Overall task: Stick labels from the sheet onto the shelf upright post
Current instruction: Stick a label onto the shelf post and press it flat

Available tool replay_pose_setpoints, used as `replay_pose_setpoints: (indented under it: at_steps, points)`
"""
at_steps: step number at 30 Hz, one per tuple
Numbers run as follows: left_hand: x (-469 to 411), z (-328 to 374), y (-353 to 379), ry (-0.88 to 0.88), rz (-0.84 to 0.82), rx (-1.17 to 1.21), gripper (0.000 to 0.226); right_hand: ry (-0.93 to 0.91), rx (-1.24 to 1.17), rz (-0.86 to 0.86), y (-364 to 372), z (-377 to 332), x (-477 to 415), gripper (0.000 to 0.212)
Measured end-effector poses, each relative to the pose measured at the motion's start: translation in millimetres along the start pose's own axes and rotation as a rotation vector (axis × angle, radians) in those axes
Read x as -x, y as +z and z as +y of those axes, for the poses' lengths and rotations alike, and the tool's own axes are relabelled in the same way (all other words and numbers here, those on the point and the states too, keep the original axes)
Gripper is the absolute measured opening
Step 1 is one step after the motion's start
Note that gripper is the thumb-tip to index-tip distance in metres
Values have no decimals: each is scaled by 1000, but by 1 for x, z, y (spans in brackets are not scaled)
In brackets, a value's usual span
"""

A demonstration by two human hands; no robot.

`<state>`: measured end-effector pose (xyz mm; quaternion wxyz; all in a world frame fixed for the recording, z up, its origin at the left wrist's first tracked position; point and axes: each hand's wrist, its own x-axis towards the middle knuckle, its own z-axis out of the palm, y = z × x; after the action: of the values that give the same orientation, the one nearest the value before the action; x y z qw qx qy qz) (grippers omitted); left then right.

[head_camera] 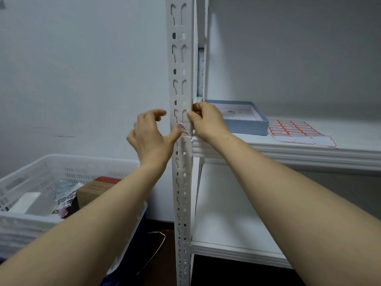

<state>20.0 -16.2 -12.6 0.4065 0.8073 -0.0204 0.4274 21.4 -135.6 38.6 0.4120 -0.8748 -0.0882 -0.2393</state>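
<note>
As one label goes on, most of the job remains.
My left hand [150,137], fingers spread, thumbs the label [182,127] flat on the upright post [179,58]; my right hand [206,120] pinches the post's edge beside it. The sheet [296,131] lies on the shelf [309,153], looking nearly full.

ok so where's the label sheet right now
In the head view it is on the right: the label sheet lies flat on the shelf, just right of the blue box and well right of the upright post.
</note>
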Motion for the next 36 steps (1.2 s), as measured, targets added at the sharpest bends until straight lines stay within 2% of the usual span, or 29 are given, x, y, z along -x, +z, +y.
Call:
replay_pose_setpoints:
  at_steps: [3, 9, 14, 22, 32, 36]
  points:
    - [-2, -4, -7, 404, 61, -166, 20, 3, -12, -11, 0, 0, 0, 27]
    - [-24, -13, -8, 762, 122, -323, 26, -4, 5, -6, 0, 1, -1, 28]
    - [-39, -12, -8, 892, 129, -362, 29, -16, 4, -3, 0, 1, -1, 27]
    - [-51, -13, -10, 1153, 175, -572, 17, -20, 27, 11, 2, 2, -1, 27]
    - [-50, -21, -5, 1215, 273, -723, 16, -20, 31, 28, 4, 3, -2, 28]
    - [-49, -21, -2, 1225, 290, -736, 27, -19, 37, 24, 4, 4, -2, 29]
